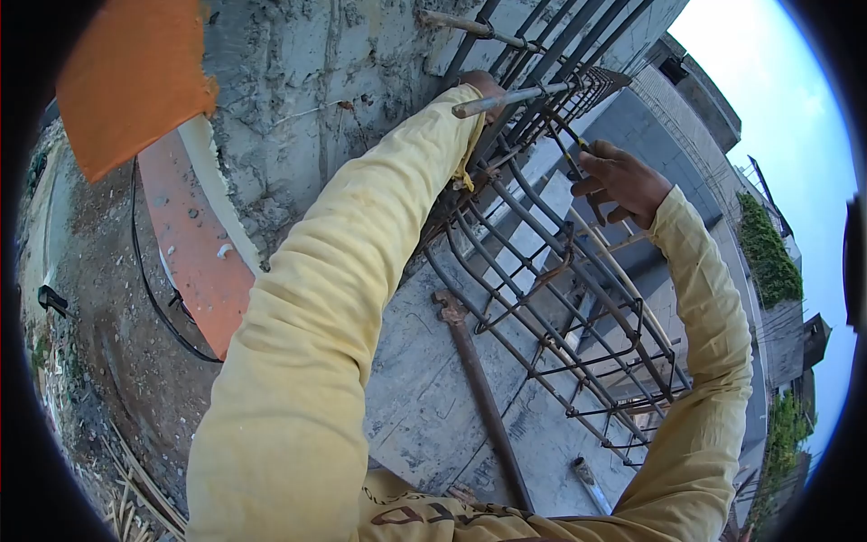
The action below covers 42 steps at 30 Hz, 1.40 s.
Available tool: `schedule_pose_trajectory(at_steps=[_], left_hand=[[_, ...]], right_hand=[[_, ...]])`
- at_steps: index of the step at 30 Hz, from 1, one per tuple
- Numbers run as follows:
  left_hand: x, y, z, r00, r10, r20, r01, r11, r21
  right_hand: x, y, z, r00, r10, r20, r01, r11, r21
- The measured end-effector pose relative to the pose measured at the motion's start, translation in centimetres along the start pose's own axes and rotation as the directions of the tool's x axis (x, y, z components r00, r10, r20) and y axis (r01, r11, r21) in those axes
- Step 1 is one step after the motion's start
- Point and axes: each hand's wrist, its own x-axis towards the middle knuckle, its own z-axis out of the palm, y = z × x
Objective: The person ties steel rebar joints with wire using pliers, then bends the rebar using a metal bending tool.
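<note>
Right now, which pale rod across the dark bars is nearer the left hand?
The lower pale rod: it crosses in front of the left hand. The upper pale rod sits higher in the picture, not overlapping the hand.

On my feed, at upper centre, a pale rod and dark bars obscure the left hand; I can't see its fingers. Upper right, the dark piece by the right hand is too thin to identify. The bottom edge crops the shirt; the right edge cuts a black shape.
</note>
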Motion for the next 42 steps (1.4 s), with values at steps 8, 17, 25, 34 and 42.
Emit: schedule_pose_trajectory(at_steps=[8, 17, 25, 34, 42], left_hand=[[0.4, -0.6, 0.1, 1.0, 0.014, 0.007, -0.013, 0.996, -0.084], [0.7, -0.6, 0.0, 0.999, 0.041, -0.028, -0.039, 0.995, 0.094], [-0.8, -0.5, -0.6, 0.998, -0.024, -0.065, 0.013, 0.987, -0.16], [-1.1, 0.5, -1.2, 1.0, 0.007, 0.015, -0.009, 0.996, 0.089], [2.4, -2.5, 1.5, 0.999, 0.032, -0.021, -0.03, 0.994, 0.105]], right_hand=[[2.7, 1.2, -0.9, 0.985, -0.172, -0.001, 0.164, 0.94, -0.3], [0.9, -1.0, -1.2, 1.0, 0.003, 0.022, -0.004, 0.999, 0.039], [3.0, -1.1, -1.3, 0.995, -0.102, -0.002, 0.097, 0.959, -0.266], [3.3, 2.7, -2.1, 0.79, -0.605, -0.098, 0.434, 0.665, -0.608], [3.2, 2.0, -3.5, 0.761, -0.648, 0.034, 0.433, 0.468, -0.77]])
